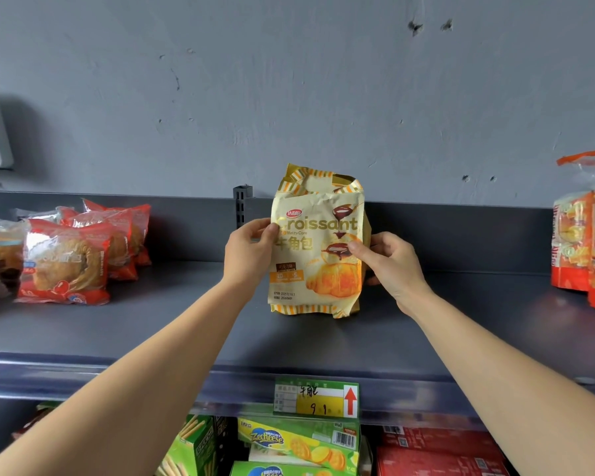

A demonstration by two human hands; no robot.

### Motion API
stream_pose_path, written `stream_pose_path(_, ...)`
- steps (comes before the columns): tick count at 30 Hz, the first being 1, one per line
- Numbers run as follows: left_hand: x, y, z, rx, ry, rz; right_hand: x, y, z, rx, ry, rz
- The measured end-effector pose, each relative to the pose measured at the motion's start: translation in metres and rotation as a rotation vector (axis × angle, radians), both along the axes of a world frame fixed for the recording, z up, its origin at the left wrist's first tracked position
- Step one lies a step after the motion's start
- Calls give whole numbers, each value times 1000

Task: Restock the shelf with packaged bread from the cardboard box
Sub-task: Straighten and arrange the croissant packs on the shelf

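Croissant bag (318,249), cream and yellow with a printed croissant and dripping chocolate, stands upright between our two hands at the middle of the shelf (186,321). Its bottom edge is down at the shelf board, though we cannot tell whether its weight rests there. Our left hand (249,250) grips the bag's left edge, thumb laid across the front over the first letter of the print and fingers curled behind. Our right hand (390,261) holds the right edge, thumb pressed on the front beside the chocolate picture and the other fingers wrapped round the back. Both our forearms are bare and reach up from the lower corners.

Just behind the bag's left side we see a slotted upright post (242,204) against the grey wall (289,80). Well to the left on the same shelf sit red-wrapped bread packs (65,266), leaning in a row. At the far right edge stand orange bread bags (584,242), partly cut off.

On the shelf's front lip, below the bag, hangs a green and yellow price tag (316,400) with a red arrow pointing up. Beneath it, on the lower level, we see Zecheese boxes (299,441), a green stick-biscuit box (193,444) to their left and red boxes (440,451) to their right.
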State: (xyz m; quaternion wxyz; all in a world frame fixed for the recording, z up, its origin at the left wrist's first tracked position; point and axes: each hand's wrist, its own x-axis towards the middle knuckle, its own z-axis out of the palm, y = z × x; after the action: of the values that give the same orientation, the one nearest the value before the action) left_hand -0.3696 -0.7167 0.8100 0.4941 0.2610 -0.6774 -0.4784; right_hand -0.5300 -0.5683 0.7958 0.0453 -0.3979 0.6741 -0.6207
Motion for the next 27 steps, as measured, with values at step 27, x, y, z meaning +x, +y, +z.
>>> stream_pose_path(27, 5, 0, 0, -9, 73, 39, 4, 0, 8, -13, -28, 34)
